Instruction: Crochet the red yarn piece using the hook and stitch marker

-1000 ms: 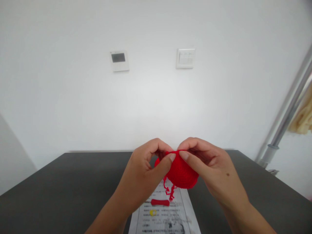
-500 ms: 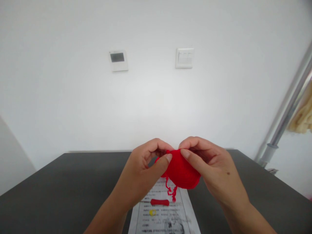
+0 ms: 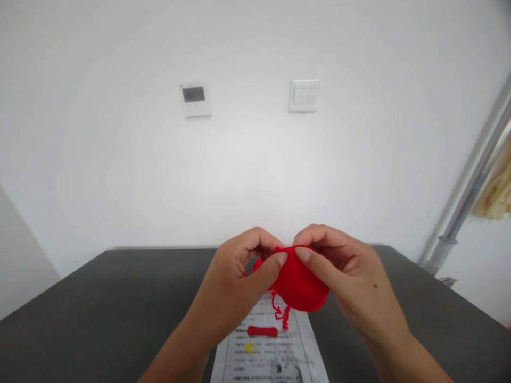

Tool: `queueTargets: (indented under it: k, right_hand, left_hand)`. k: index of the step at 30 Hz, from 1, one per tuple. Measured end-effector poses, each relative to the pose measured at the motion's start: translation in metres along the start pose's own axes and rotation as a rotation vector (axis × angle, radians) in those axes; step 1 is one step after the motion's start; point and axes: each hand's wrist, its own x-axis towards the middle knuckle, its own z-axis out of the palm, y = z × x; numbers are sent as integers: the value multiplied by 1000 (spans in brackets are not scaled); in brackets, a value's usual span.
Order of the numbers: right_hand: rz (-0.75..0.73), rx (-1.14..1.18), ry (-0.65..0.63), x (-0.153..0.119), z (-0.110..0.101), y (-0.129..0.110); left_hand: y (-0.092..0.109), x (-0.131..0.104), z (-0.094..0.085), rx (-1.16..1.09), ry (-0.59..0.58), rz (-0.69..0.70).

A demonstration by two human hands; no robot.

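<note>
A red rounded piece (image 3: 302,284), which looks like fabric or crochet, is held up between both hands above the table. My left hand (image 3: 239,282) pinches its upper left edge between thumb and fingers. Thumb and fingers of my right hand (image 3: 347,276) grip the top edge, close to the left thumb. Behind the left fingers shows another red part, mostly hidden. Curly red strands (image 3: 284,318) hang below the piece. On a printed sheet (image 3: 307,351) lie a red strip (image 3: 262,331), narrower in its middle, and a small yellow thing (image 3: 250,348).
The dark table (image 3: 131,303) reaches back to a white wall. On the wall are a panel with a small screen (image 3: 195,99) and a white switch (image 3: 303,96). A grey pipe (image 3: 471,186) and a yellowish cloth (image 3: 497,194) are at the right.
My left thumb has shifted slightly right along the red piece's edge, closer to the right thumb. Both hands still grip the piece.
</note>
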Motion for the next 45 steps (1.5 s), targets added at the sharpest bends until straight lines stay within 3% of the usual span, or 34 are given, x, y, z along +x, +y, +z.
queueTargets:
  k: [10, 23, 33, 45]
  right_hand:
    - [30, 26, -17, -2, 0, 0]
    - [47, 15, -10, 0, 1, -2]
    - [48, 42, -24, -1, 0, 1]
    - [66, -3, -28, -2, 0, -1]
  left_hand:
    - [-1, 4, 0, -276, -59, -115]
    - [1, 1, 2, -22, 5, -9]
    - [1, 2, 0, -115, -23, -62]
    - [3, -2, 1, 46, 10, 1]
